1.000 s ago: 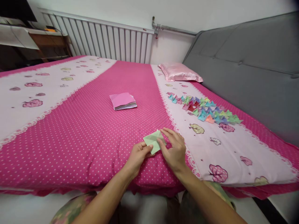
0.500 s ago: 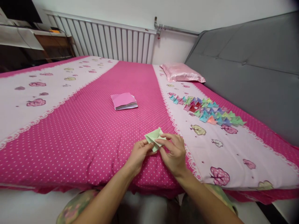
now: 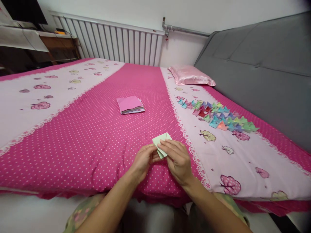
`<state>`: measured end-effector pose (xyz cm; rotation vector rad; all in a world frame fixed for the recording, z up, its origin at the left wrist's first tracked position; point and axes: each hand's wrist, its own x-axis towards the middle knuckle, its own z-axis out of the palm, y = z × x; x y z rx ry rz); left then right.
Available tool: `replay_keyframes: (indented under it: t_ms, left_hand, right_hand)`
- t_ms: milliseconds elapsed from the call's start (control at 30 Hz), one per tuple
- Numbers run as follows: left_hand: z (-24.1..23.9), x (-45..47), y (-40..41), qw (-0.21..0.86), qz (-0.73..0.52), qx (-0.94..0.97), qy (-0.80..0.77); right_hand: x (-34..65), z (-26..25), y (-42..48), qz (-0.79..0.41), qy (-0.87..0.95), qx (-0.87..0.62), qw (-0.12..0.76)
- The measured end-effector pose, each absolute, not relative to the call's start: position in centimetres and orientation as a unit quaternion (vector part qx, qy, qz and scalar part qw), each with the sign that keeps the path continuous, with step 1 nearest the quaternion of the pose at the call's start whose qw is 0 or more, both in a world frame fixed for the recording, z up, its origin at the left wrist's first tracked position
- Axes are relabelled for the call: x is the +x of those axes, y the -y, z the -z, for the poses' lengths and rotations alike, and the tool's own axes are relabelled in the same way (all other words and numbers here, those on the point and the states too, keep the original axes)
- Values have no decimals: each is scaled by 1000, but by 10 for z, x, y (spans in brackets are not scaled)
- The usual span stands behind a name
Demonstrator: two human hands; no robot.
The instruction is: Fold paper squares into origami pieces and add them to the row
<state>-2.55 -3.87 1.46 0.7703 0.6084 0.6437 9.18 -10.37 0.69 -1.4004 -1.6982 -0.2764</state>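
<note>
A light green sheet of folded origami paper (image 3: 161, 139) is held between both hands above the near part of the bed. My left hand (image 3: 145, 158) pinches its lower left side, fingers beneath and partly hidden. My right hand (image 3: 178, 158) lies over its right side, fingertips pressing on the top layer. The paper looks like a flattened square with loose layers at its lower edge. Further off on the bedspread lies a stack of coloured paper (image 3: 130, 105) with a pink sheet on top. To the right stand many small folded paper pieces (image 3: 218, 116) in several colours.
The bed has a pink dotted and white tree-print bedspread (image 3: 97, 129). A pink satin pillow (image 3: 190, 76) lies at the back, beside the grey headboard (image 3: 257, 48). Behind are a white radiator (image 3: 109, 38) and a desk (image 3: 58, 45) with a monitor (image 3: 24, 13).
My right fingers have moved left across the green paper and now press it. Its raised flap has been laid down, leaving the paper flatter and squarer.
</note>
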Motion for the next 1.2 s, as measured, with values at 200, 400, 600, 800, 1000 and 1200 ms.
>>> replay_keyframes:
  t_ms: [200, 400, 600, 800, 1000, 1200]
  left_hand:
    - [-15, -27, 36, 832, -308, 339, -313]
    - [-17, -28, 34, 840, -309, 327, -302]
    - [-19, -29, 37, 820, -348, 362, -274]
    - [-17, -31, 36, 823, -354, 360, -261]
    - [-9, -26, 39, 804, -364, 391, -261]
    - [-5, -24, 43, 776, -360, 432, -287]
  right_hand:
    - [92, -6, 104, 115, 699, -572, 414]
    - [90, -7, 104, 104, 710, -577, 390]
    - [86, -9, 107, 92, 712, -579, 386]
    - [86, -9, 106, 78, 639, -590, 487]
    - [93, -3, 95, -196, 409, -573, 683]
    - [94, 0, 91, -388, 343, -521, 678]
